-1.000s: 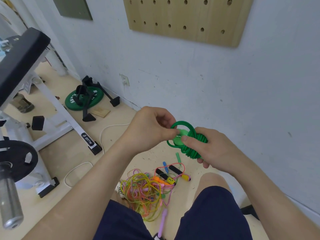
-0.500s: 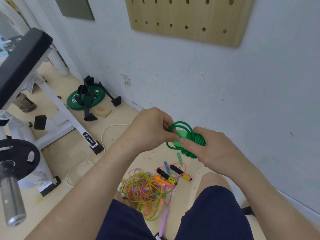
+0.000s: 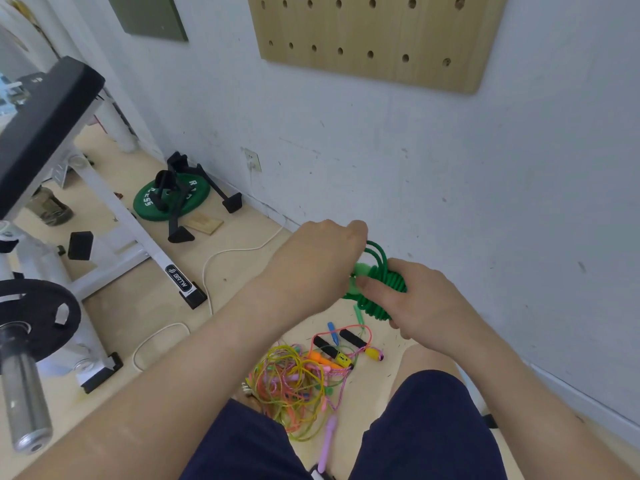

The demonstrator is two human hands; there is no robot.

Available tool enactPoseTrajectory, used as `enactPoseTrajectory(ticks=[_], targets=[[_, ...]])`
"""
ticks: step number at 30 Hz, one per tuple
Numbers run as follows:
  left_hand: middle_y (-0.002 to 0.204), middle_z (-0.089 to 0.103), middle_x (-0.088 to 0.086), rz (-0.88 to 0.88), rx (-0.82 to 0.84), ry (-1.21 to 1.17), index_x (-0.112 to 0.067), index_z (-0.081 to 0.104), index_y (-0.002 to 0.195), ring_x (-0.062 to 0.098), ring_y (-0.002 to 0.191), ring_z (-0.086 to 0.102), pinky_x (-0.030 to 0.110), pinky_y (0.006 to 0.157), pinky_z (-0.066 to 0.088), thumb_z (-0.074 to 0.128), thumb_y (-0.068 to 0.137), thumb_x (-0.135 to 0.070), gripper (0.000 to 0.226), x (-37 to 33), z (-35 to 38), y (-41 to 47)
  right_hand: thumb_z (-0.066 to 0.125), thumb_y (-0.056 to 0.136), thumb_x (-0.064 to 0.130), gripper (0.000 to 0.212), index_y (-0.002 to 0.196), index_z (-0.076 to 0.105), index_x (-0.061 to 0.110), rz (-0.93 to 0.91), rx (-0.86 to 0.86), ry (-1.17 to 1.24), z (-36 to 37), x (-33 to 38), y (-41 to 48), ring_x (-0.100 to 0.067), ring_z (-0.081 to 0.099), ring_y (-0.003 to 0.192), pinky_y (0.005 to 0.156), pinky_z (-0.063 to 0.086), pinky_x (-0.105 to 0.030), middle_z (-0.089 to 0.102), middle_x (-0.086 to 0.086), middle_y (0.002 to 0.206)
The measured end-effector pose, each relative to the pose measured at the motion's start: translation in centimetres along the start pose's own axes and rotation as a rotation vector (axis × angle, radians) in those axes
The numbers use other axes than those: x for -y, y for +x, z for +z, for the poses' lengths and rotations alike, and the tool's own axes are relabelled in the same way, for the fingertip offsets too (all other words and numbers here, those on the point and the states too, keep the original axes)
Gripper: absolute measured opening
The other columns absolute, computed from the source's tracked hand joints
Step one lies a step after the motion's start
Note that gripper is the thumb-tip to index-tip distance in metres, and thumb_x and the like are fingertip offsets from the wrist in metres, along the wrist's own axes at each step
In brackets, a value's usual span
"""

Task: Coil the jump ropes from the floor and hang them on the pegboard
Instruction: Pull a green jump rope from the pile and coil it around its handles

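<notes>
Currently both left hand (image 3: 318,261) and right hand (image 3: 415,303) grip the green jump rope (image 3: 381,289) coil, above the tangled rope pile (image 3: 298,382), below the pegboard (image 3: 374,36).

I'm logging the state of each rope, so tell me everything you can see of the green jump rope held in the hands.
The green jump rope is a thin, smooth, plastic-looking cord wound into a tight bundle, held in the air near the white wall. The right hand grips the bundle, thumb across it. The left hand pinches loose loops at its upper end. A lighter green handle shows between the hands. It is not yet on the wooden pegboard.
</notes>
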State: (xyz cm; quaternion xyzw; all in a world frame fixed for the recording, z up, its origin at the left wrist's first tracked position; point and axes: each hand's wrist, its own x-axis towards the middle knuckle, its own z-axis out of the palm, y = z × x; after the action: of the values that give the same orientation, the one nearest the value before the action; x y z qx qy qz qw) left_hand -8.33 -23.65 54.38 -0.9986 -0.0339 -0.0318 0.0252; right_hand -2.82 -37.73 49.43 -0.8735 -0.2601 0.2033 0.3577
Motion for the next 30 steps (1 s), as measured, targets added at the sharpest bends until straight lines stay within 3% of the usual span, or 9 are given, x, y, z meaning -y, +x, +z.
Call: enactPoseTrajectory(ticks=[3, 8, 11, 13, 16, 21, 24, 27, 30], targets=[[0.082, 0.070, -0.003, -0.014, 0.067, -0.290, -0.020, 0.068, 0.096, 0.017, 0.082, 0.062, 0.030, 0.068, 0.046, 0.069, 0.085, -0.026, 0.013, 1.7, -0.8, 0.4, 0.054, 0.086, 0.060, 0.037, 0.079, 0.057, 0.024, 0.003, -0.010, 0.008, -0.5, -0.2, 0.1, -0.018, 0.058, 0.062, 0.064, 0.052, -0.039, 0.062, 0.000, 0.068], [0.070, 0.069, -0.008, 0.059, 0.097, -0.452, -0.018, 0.074, 0.084, 0.003, 0.063, 0.057, 0.012, 0.057, 0.039, 0.077, 0.077, -0.020, 0.008, 2.5, -0.9, 0.8, 0.053, 0.086, 0.065, 0.046, 0.082, 0.059, 0.020, -0.030, 0.024, -0.068, -1.0, 0.0, -0.2, -0.016, 0.055, 0.056, 0.062, 0.052, -0.039, 0.062, -0.001, 0.066], [0.070, 0.070, -0.005, 0.132, 0.104, -0.463, -0.016, 0.074, 0.082, 0.006, 0.070, 0.057, 0.011, 0.057, 0.038, 0.078, 0.077, -0.018, 0.007, 2.5, -0.7, 0.9, 0.055, 0.087, 0.063, 0.045, 0.090, 0.063, 0.019, -0.025, 0.156, 0.082, -1.2, -0.3, -0.4, -0.019, 0.059, 0.053, 0.050, 0.049, -0.035, 0.066, -0.003, 0.067], [0.070, 0.070, -0.003, 0.099, 0.115, -0.644, -0.014, 0.074, 0.077, 0.005, 0.066, 0.059, 0.016, 0.061, 0.044, 0.082, 0.072, -0.014, 0.010, 2.8, -0.5, 1.0, 0.057, 0.091, 0.053, 0.035, 0.092, 0.064, 0.019, 0.010, 0.238, 0.251, -1.4, -0.5, -0.3, -0.017, 0.056, 0.048, 0.041, 0.039, -0.026, 0.064, 0.002, 0.059], [0.077, 0.065, 0.000, 0.022, 0.149, -1.055, -0.012, 0.071, 0.068, 0.005, 0.071, 0.060, 0.022, 0.070, 0.048, 0.083, 0.066, -0.001, 0.017, 3.5, 0.5, 1.2, 0.055, 0.093, 0.048, 0.033, 0.094, 0.065, 0.016, -0.010, 0.322, 0.327, -1.4, -0.7, -0.3, -0.021, 0.053, 0.048, 0.041, 0.033, -0.024, 0.062, 0.000, 0.055], [0.072, 0.065, 0.003, 0.004, 0.179, -1.304, -0.014, 0.072, 0.069, 0.014, 0.071, 0.059, 0.021, 0.066, 0.049, 0.077, 0.067, -0.007, 0.009, 3.2, 2.5, 0.4, 0.054, 0.094, 0.047, 0.037, 0.094, 0.064, 0.011, 0.024, 0.364, 0.455, -0.6, -1.3, -0.4, -0.023, 0.049, 0.046, 0.039, 0.029, -0.022, 0.060, -0.011, 0.060], [0.070, 0.069, 0.003, 0.022, 0.179, -1.301, -0.014, 0.074, 0.071, 0.014, 0.067, 0.061, 0.021, 0.064, 0.050, 0.076, 0.068, -0.003, 0.012, 3.5, 2.1, 0.4, 0.052, 0.096, 0.046, 0.036, 0.094, 0.063, 0.011, 0.038, 0.392, 0.530, -0.4, -1.4, -0.3, -0.022, 0.047, 0.045, 0.039, 0.027, -0.022, 0.058, -0.012, 0.060], [0.070, 0.070, -0.002, 0.058, 0.196, -1.172, -0.016, 0.075, 0.074, 0.004, 0.064, 0.060, 0.014, 0.061, 0.045, 0.076, 0.072, 0.007, 0.023, 4.4, 1.0, 0.5, 0.053, 0.093, 0.050, 0.038, 0.090, 0.064, 0.013, 0.028, 0.409, 0.535, -0.4, -1.0, -0.2, -0.021, 0.047, 0.045, 0.039, 0.028, -0.022, 0.058, -0.010, 0.060], [0.074, 0.069, -0.005, 0.138, 0.179, -0.921, -0.023, 0.074, 0.077, 0.003, 0.070, 0.058, 0.017, 0.064, 0.042, 0.077, 0.072, -0.014, 0.011, 4.5, 0.4, 0.7, 0.053, 0.092, 0.051, 0.040, 0.090, 0.064, 0.013, 0.033, 0.396, 0.509, -0.7, -0.8, -0.2, -0.020, 0.048, 0.045, 0.039, 0.029, -0.022, 0.059, -0.010, 0.060]])
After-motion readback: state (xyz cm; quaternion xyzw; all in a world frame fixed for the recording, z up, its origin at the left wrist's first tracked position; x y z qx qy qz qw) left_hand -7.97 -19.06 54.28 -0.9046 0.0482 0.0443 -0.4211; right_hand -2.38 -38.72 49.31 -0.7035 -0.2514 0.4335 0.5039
